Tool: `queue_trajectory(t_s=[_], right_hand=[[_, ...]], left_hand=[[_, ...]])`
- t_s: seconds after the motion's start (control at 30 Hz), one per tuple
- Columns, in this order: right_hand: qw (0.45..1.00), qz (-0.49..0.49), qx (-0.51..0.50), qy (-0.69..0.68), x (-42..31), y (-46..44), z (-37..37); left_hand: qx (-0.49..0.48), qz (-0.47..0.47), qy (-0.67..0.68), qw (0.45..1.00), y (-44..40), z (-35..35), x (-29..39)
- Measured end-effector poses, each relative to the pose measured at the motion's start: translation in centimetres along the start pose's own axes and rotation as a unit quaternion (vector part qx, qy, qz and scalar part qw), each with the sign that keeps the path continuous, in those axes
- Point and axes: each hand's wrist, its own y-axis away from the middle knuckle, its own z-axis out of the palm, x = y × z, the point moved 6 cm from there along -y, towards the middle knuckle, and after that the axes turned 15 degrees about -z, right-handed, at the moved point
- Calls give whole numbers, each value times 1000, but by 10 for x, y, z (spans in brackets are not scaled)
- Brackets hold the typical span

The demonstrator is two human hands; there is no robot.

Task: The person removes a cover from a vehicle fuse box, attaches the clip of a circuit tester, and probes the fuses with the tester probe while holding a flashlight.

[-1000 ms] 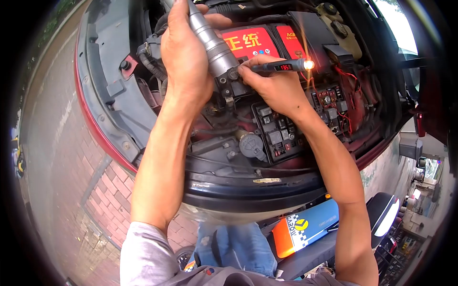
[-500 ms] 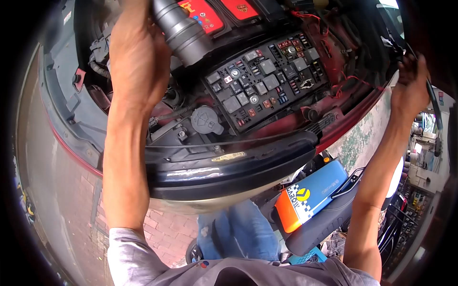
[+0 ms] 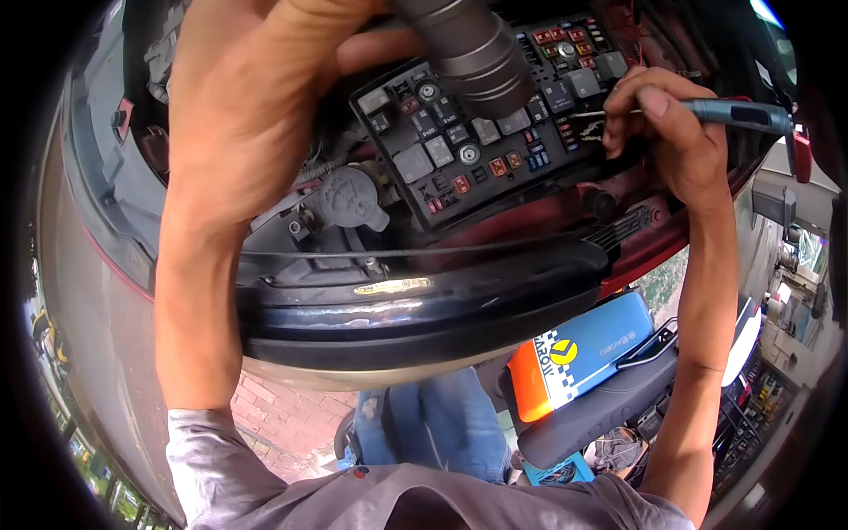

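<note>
My left hand (image 3: 243, 106) grips a dark grey, ribbed flashlight (image 3: 468, 57), which slants down over the open fuse box (image 3: 490, 181). Its front end covers part of the relays. On the right, the fingers of my right hand (image 3: 676, 132) close around a test pen (image 3: 742, 113) with a blue-grey handle. The pen's thin metal shaft points left over the fuse box's right part, near a row of small fuses (image 3: 566, 132). Whether the tip touches anything, I cannot tell. Relays (image 3: 412, 163) and coloured fuses fill the box.
A grey washer-fluid cap (image 3: 349, 196) lies left of the fuse box. The dark front edge of the car (image 3: 424, 322) runs between my body and the engine bay. Below right, a blue and orange box (image 3: 583, 353) rests on a black motorcycle seat (image 3: 565, 433).
My right hand has come inward from the far right to the fuse box, bringing the test pen. My left hand and the flashlight have shifted right, over the relays.
</note>
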Motion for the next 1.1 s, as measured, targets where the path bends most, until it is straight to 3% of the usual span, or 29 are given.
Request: queue_trajectory(t_s=[0.07, 0.2, 0.3, 0.4, 0.53, 0.63, 0.8, 1.03, 1.1], right_hand=[[995, 7, -85, 59, 6, -1, 9], [985, -33, -143, 94, 9, 0, 12], [996, 25, -83, 16, 17, 3, 9], [985, -11, -134, 104, 18, 2, 12], [978, -49, -144, 142, 18, 2, 15], [975, -51, -152, 154, 16, 2, 15], [972, -57, -144, 174, 15, 2, 15], [968, -77, -146, 191, 17, 2, 17], [965, -75, -153, 199, 17, 2, 18]], left_hand=[[0, -7, -41, 999, 0, -1, 1], [54, -36, -87, 994, 6, 13, -4], [20, -50, -85, 995, 4, 11, -10], [90, -54, -165, 981, 8, 21, -7], [129, -109, -115, 979, 7, 18, -10], [68, -150, -4, 986, 3, 5, -15], [148, -119, -57, 980, 6, 17, -14], [26, -110, -14, 993, 3, 6, -16], [53, -120, -39, 991, 3, 7, -17]])
